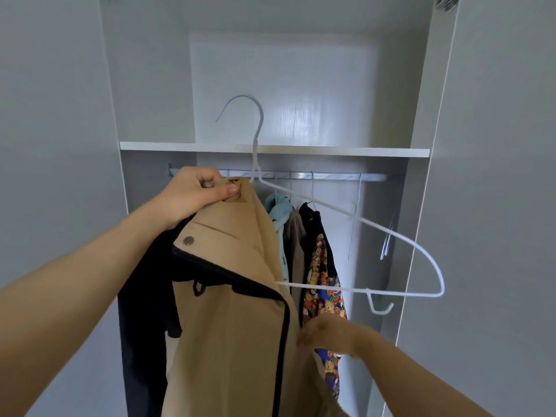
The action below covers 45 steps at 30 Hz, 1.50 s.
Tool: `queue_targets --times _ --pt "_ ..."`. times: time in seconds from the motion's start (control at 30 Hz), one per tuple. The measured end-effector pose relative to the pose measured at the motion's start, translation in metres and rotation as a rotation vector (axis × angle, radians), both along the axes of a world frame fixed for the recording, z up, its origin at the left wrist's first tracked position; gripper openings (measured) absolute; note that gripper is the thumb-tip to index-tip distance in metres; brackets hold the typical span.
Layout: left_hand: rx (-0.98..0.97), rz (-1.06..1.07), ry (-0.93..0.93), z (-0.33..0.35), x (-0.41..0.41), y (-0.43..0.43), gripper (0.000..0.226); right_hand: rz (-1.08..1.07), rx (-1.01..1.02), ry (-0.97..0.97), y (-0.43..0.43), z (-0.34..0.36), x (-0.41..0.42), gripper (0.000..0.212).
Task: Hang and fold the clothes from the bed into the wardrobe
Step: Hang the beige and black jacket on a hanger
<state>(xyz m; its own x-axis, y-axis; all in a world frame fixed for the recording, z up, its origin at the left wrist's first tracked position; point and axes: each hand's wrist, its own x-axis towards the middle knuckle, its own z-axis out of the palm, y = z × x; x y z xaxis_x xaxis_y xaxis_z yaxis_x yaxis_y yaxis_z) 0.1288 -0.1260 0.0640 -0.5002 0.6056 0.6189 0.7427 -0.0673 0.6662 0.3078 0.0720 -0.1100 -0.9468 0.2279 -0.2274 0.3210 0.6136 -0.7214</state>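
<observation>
A beige jacket [234,311] with a dark lining and a metal snap hangs in front of the open wardrobe. My left hand [195,194] grips its collar together with the left shoulder of a white wire hanger [391,236]. The hanger's right arm sticks out bare to the right, and its hook rises above the shelf edge. My right hand [328,332] is blurred at the jacket's right edge, low down; its fingers seem to pinch the fabric.
The wardrobe rail [331,176] runs under a white shelf [301,150]. On it hang a light blue garment [278,206], a dark one, a bear-print garment [325,296] and two bare wire hangers [356,218]. Grey wardrobe doors [496,176] stand open at both sides.
</observation>
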Motion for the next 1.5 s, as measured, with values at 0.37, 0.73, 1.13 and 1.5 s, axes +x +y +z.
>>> queue_targets --times 0.37,0.73,1.13,1.5 --pt "-0.369 0.043 0.128 0.005 -0.022 -0.021 0.052 -0.335 -0.010 0.395 0.046 0.036 0.027 0.026" --pt "-0.595 0.458 0.786 -0.040 0.004 0.001 0.045 -0.525 0.088 0.552 0.027 0.084 0.007 0.023" --pt "-0.189 0.397 0.326 -0.046 0.012 0.021 0.022 -0.288 0.110 0.890 -0.014 0.124 0.001 0.010" --pt "-0.237 0.189 0.362 -0.034 0.037 0.038 0.012 -0.483 0.535 0.572 0.009 0.096 0.009 0.049"
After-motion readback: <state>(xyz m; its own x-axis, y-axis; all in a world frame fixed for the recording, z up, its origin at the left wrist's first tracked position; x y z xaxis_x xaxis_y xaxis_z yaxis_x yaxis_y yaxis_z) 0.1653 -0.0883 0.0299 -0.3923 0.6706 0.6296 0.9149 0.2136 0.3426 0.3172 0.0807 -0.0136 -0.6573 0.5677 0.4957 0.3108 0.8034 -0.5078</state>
